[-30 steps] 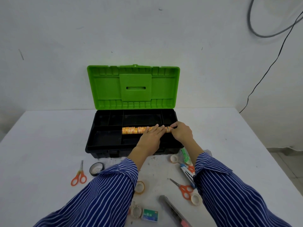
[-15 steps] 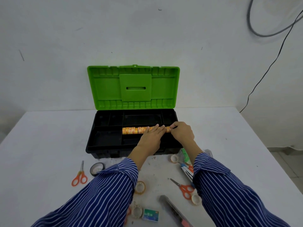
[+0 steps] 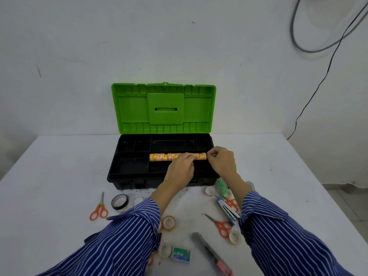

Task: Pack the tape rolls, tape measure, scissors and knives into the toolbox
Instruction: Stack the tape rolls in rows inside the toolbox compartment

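Clearly the sleeve of tape rolls (image 3: 167,156) already lies along a long tray compartment of the black toolbox (image 3: 127,178), its green lid (image 3: 165,108) propped upright. The left hand (image 3: 180,170) curls over the sleeve's middle and the right hand (image 3: 221,161) pinches at its right end, possibly on a wrapper edge, though that is too small to tell. It looks light and fairly stiff as a bundle, with glossy, probably slippery wrap; best held at both ends so the rolls don't buckle apart. On the white table (image 3: 59,176) wait a black tape roll (image 3: 119,202), clear tape rings (image 3: 168,223), orange-handled scissors (image 3: 99,210) and a long utility knife (image 3: 211,253): hard plastic, thin steel, round hoops
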